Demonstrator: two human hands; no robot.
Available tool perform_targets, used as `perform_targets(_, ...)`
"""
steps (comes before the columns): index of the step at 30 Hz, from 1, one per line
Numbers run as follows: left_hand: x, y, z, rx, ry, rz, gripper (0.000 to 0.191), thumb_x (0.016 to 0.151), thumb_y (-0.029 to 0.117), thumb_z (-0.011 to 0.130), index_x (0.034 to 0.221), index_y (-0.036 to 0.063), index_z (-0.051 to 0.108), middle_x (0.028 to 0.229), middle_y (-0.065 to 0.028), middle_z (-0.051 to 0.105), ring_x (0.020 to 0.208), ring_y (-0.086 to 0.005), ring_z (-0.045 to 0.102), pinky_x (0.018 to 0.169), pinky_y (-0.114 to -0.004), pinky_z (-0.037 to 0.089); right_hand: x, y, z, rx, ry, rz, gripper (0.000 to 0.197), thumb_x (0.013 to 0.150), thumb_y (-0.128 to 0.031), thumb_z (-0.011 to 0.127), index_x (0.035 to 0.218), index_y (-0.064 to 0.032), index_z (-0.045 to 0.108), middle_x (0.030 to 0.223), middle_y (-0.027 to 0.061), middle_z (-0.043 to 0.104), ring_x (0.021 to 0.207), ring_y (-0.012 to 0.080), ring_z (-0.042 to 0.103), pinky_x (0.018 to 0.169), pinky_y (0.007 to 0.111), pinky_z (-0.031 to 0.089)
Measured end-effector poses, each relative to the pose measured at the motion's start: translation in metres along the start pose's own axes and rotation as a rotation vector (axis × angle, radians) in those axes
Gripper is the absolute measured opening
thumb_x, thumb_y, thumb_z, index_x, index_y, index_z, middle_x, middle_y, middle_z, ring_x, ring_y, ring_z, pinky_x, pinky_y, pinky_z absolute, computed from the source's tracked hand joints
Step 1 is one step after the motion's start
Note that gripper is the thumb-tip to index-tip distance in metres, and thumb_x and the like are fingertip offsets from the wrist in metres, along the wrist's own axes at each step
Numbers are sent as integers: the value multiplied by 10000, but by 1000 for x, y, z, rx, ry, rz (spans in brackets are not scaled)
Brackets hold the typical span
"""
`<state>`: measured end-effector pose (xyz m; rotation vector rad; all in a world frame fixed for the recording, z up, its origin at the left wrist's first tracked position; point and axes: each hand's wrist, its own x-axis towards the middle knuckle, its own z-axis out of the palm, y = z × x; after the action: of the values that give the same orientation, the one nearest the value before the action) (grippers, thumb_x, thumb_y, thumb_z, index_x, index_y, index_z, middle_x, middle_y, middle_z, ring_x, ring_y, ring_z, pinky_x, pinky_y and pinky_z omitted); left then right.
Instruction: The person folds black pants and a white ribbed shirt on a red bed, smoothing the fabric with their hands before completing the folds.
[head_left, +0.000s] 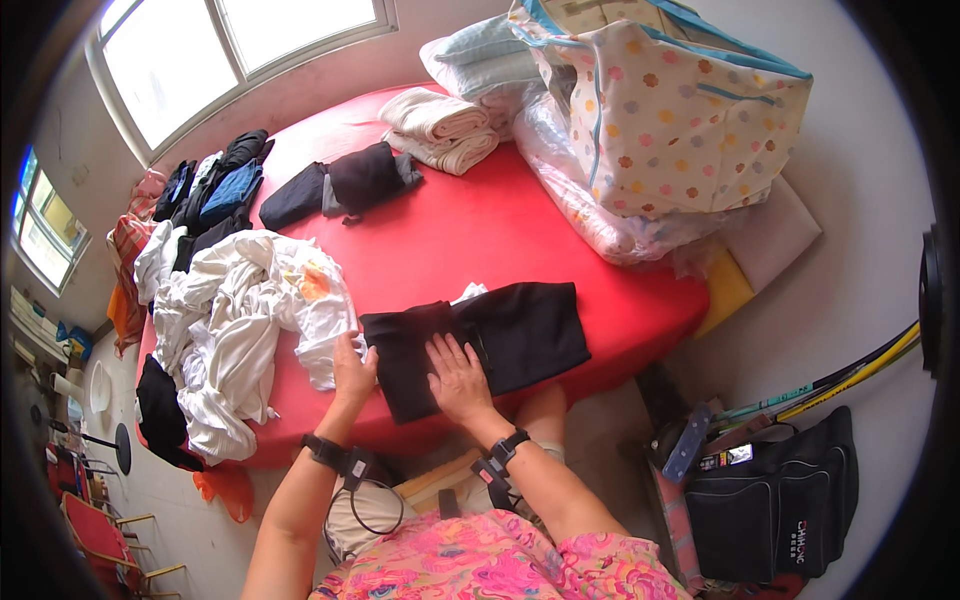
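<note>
A folded black garment (525, 330) lies across the near edge of a bed with a red sheet (465, 232). My right hand (457, 375) rests flat on its left part, fingers spread. At the garment's left edge is my left hand (355, 371), thumb apart from the fingers, beside a heap of white clothes (232, 322). Whether the left fingers touch the black cloth, I cannot tell. A bit of white cloth (470, 292) shows behind the garment. Farther back lie folded dark clothes (360, 180).
Folded cream cloths (439, 127) lie at the back, near a large flower-dotted storage bag (675, 120) on plastic-wrapped bedding (562, 180). Dark clothes and jeans (232, 191) are piled at the far left. A black bag (772, 502) stands at lower right, red chairs (101, 525) at lower left.
</note>
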<state>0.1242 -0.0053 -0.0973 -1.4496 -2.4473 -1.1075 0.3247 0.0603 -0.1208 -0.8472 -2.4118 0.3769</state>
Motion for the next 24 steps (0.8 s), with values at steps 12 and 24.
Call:
perform_targets(12, 13, 16, -16, -717, -624, -686, 460, 852, 325, 623, 1166, 17, 488, 1035, -80, 594, 871, -137, 597, 712, -280, 487, 2, -3, -1, 32, -36, 14, 605, 841, -329, 534, 1366, -85, 359, 1439, 91, 318, 1340, 241, 268, 1094, 418, 195)
perform_targets(24, 21, 23, -3, -711, -443, -535, 351, 753, 202, 685, 985, -43, 589, 870, -114, 653, 739, -187, 633, 667, -288, 502, 3, 1, -2, 165, -46, -7, 602, 846, -340, 538, 1367, -101, 357, 1439, 113, 308, 1341, 270, 259, 1092, 444, 190)
